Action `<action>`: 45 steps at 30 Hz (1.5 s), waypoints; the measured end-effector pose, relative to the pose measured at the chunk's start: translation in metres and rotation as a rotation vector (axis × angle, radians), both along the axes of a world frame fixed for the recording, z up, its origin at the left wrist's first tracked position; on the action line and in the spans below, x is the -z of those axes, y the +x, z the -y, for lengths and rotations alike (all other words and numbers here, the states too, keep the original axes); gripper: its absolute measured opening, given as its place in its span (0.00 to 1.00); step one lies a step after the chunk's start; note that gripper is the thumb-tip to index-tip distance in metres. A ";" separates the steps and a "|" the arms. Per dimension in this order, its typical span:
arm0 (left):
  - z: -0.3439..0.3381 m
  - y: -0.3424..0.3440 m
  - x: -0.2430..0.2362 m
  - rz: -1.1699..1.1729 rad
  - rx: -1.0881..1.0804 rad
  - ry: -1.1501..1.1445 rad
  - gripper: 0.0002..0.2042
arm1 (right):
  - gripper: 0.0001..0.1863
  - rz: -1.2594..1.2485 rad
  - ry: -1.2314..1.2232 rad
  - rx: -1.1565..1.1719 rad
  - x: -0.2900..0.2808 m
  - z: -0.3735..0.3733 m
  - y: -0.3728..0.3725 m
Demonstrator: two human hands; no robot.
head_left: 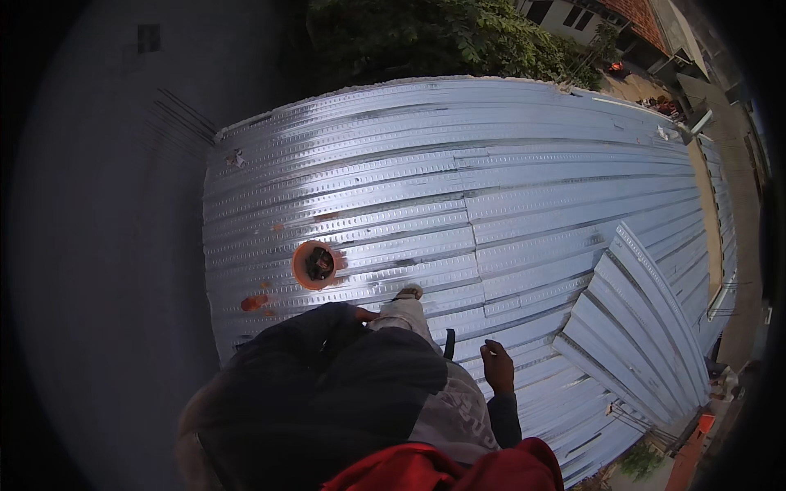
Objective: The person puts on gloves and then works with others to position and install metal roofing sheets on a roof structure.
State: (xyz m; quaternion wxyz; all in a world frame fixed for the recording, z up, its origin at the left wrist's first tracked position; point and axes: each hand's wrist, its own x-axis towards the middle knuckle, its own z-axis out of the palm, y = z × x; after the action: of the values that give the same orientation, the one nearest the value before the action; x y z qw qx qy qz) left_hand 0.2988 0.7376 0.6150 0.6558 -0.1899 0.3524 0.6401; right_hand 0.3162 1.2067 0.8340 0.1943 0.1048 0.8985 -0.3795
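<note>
My left hand (366, 314) shows only in part, past the dark sleeve, and lies against the light trouser leg (407, 315); its fingers are mostly hidden. To the right, my right hand (498, 370) hangs over the metal decking (540, 204), fingers curled in, with nothing visible in them. A dark strap-like piece (449, 344) sticks up between the leg and this hand, apart from it. Ahead of my left arm stands an orange bucket (297, 267) with dark things inside that I cannot make out. My foot (408, 292) rests on the ribbed sheets.
Orange-red stains (254, 303) mark the decking near the bucket. A loose ribbed sheet (634, 319) lies askew at the right. A dark grey wall (115, 245) flanks the left side, with thin rods (187, 114) jutting by the corner. Trees (458, 37) stand beyond the far edge.
</note>
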 end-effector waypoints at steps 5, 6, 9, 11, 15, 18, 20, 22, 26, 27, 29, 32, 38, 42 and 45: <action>-0.056 -0.078 -0.128 0.022 0.411 -0.403 0.45 | 0.21 0.224 0.009 -0.172 0.017 -0.016 -0.039; -0.067 -0.081 -0.142 -0.012 0.379 -0.436 0.45 | 0.21 0.275 0.014 -0.180 0.031 -0.036 -0.040; -0.090 -0.088 -0.145 -0.520 0.427 -0.452 0.47 | 0.20 0.425 0.031 -0.160 0.049 -0.092 -0.046; -0.105 -0.079 -0.135 -0.631 0.365 -0.485 0.51 | 0.19 0.537 0.055 -0.141 0.053 -0.127 -0.061; -0.136 -0.045 -0.099 -0.503 0.015 -0.595 0.57 | 0.17 0.630 -0.057 -0.022 0.078 -0.192 -0.106; -0.114 -0.043 -0.084 -0.362 -0.289 -0.738 0.62 | 0.16 0.701 0.135 -0.205 0.117 -0.239 -0.173; -0.104 -0.064 -0.104 -0.431 -0.293 -0.772 0.63 | 0.16 0.656 0.275 -0.324 0.140 -0.257 -0.230; -0.093 -0.076 -0.114 -0.449 -0.289 -0.889 0.62 | 0.16 0.489 0.013 0.054 0.131 -0.202 -0.292; -0.063 -0.118 -0.123 -0.473 -0.067 -1.109 0.51 | 0.17 0.331 -0.064 -0.109 0.127 -0.079 -0.411; -0.056 -0.127 -0.119 -0.498 -0.062 -1.133 0.48 | 0.17 0.324 -0.086 -0.170 0.128 -0.040 -0.438; -0.038 -0.175 -0.140 -0.454 0.121 -1.146 0.46 | 0.17 0.312 -0.127 -0.221 0.124 0.035 -0.490; 0.014 -0.208 -0.123 -0.404 0.213 -1.137 0.45 | 0.17 0.325 -0.198 -0.325 0.098 0.197 -0.534; 0.179 -0.267 -0.065 -0.551 0.182 -1.149 0.44 | 0.20 0.398 -0.148 -0.647 0.127 0.429 -0.600; 0.281 -0.297 -0.068 -0.576 0.158 -1.002 0.36 | 0.21 0.358 0.304 -1.096 0.179 0.503 -0.658; 0.350 -0.324 -0.121 -0.494 0.079 -0.938 0.29 | 0.22 0.409 0.200 -0.938 0.177 0.588 -0.699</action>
State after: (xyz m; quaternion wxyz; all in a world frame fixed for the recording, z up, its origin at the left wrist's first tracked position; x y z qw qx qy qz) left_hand -0.0250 0.3874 0.7358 0.4215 -0.2927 0.7516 0.4144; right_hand -0.3833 0.6186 0.6565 0.5041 -0.2192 0.8242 -0.1358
